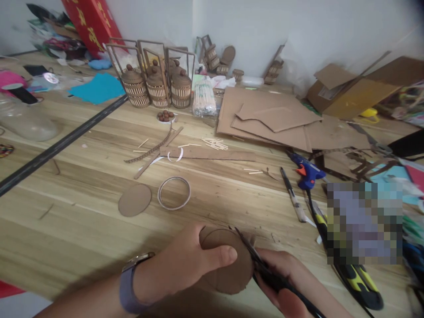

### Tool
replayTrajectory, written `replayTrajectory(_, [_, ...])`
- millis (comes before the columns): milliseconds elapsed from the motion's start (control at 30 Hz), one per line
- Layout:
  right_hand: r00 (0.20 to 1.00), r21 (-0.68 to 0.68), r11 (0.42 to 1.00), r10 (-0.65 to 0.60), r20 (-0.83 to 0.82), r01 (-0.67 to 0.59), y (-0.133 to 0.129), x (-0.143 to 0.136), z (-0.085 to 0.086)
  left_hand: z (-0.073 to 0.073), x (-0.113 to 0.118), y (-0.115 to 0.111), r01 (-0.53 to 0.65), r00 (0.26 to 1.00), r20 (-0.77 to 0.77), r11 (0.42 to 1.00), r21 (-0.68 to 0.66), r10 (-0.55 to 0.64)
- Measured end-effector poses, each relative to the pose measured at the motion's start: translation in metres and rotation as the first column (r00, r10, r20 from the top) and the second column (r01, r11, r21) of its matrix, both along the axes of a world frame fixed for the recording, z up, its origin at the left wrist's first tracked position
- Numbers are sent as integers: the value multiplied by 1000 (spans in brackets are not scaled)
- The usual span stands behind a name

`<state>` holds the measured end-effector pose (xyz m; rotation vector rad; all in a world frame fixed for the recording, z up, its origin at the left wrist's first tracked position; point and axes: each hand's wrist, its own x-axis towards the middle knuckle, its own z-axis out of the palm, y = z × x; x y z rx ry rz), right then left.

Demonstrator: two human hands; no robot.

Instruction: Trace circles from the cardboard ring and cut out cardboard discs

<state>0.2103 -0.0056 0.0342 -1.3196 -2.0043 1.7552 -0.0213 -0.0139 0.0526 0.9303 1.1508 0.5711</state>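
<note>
My left hand (198, 256), with a watch on a purple band at the wrist, grips a round brown cardboard piece (228, 274), its thumb lying on top. In my right hand (285, 274) is a pair of dark scissors (261, 263), the blades at the right edge of the cardboard. A curved line shows near the upper rim of that piece. Beyond my left hand, a flat cardboard disc (134, 200) and a cardboard ring (174, 193) lie on the wooden table.
Small lidded baskets (159, 88) stand at the back. Cardboard sheets (265, 115) lie behind a blue glue gun (308, 172). A pen (293, 194) and yellow-black cutters (364, 287) are on the right. Thin sticks (215, 143) and cardboard strips (212, 153) lie mid-table.
</note>
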Motion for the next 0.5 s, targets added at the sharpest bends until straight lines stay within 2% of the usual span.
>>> replayTrajectory(133, [1000,29,1000,3,-5,-3,0,0,2,-2,0,1,37,998,53,999,6,-37])
replayTrajectory(367, [999,47,999,23,26,-24,-4,2,5,-4,0,1,72,997,22,997,7,-72])
replayTrajectory(500, [999,41,999,8,31,-9,-4,3,3,-3,-1,0,46,999,12,999,25,-46])
